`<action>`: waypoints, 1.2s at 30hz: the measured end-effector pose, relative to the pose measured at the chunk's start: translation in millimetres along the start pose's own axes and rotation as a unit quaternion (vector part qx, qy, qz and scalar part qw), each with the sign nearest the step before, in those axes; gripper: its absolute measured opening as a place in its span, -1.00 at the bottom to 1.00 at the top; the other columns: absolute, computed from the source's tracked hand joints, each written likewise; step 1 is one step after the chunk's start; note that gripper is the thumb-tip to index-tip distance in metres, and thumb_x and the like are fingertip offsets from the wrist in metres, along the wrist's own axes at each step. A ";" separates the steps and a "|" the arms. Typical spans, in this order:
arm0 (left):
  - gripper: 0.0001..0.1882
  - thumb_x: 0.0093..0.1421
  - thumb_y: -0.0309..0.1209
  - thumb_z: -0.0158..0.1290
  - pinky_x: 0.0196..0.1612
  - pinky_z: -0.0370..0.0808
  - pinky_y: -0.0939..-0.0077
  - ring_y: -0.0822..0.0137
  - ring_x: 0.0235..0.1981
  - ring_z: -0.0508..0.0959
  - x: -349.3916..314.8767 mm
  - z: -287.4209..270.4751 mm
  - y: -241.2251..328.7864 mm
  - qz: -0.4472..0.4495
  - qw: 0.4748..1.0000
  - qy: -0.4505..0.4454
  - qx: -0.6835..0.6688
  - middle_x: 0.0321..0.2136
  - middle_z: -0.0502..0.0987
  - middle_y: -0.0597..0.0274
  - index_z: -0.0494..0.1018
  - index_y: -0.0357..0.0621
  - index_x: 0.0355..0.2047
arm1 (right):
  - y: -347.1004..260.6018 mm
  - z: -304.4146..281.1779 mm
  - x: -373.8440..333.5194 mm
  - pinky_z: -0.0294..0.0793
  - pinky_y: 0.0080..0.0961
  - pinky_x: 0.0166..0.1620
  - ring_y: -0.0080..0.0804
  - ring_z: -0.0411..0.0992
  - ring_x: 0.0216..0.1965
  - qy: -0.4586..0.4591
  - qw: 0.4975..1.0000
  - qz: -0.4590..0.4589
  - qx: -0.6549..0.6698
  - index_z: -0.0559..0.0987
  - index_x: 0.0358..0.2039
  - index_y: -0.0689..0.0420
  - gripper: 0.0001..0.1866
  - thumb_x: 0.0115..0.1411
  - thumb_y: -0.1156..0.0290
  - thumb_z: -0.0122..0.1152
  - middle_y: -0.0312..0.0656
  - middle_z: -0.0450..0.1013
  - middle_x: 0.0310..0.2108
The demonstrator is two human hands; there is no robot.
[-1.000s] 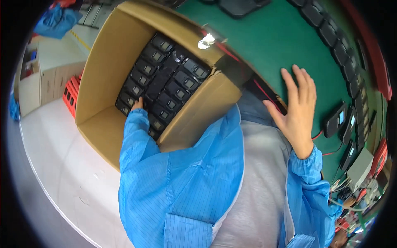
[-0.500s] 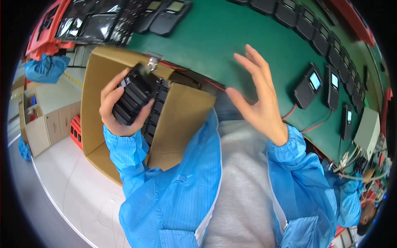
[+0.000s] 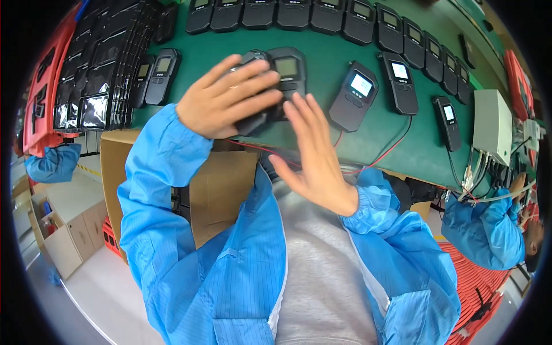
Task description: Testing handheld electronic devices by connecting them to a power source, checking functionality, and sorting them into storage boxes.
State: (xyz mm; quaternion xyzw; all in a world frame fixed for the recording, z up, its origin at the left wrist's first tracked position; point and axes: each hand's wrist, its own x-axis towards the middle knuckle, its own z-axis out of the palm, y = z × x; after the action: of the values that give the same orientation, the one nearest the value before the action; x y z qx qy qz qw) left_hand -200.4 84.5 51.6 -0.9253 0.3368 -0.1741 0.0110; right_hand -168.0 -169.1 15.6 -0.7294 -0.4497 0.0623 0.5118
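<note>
My left hand [image 3: 227, 98] lies flat over a black handheld device [image 3: 252, 125] on the green table, its fingers stretched out and covering most of the device. Close against that one is a second black device [image 3: 287, 68] with an unlit screen. My right hand [image 3: 316, 164] is held open, its fingertips just by the lower end of the second device. To its right are two devices with lit screens, one device [image 3: 353, 100] angled and another device [image 3: 401, 86] with a red-and-black lead. Whether more devices lie under my left palm is hidden.
A row of similar black devices [image 3: 293, 14] curves along the far side of the table [image 3: 213, 49]. Black packaged trays [image 3: 86, 69] are stacked at the left. Below the table edge stands an open cardboard box [image 3: 221, 190]. A grey box with cables [image 3: 491, 126] stands right.
My left hand has come up from the cardboard box, where it gripped a stack of black devices, to the table. My right hand has moved left and down. The view has shifted.
</note>
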 end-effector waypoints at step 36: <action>-0.13 -0.05 0.14 0.23 0.32 -0.13 -0.35 0.13 0.38 0.11 -94.7 21.2 -29.4 -0.470 0.881 -0.025 0.053 0.33 0.21 0.36 0.27 0.32 0.29 | 1.5 56.5 69.3 -0.02 0.11 0.33 0.07 0.00 0.38 -0.086 0.968 -0.064 -0.227 0.29 0.27 0.12 -0.31 0.17 0.17 0.23 0.04 0.12 0.32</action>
State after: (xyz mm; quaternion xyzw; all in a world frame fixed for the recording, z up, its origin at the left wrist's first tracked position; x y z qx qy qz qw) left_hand -242.7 164.6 5.9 -0.9769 -0.1477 -0.1537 -0.0146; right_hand -157.5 -80.4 13.5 -0.7881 -0.5399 -0.0122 0.2954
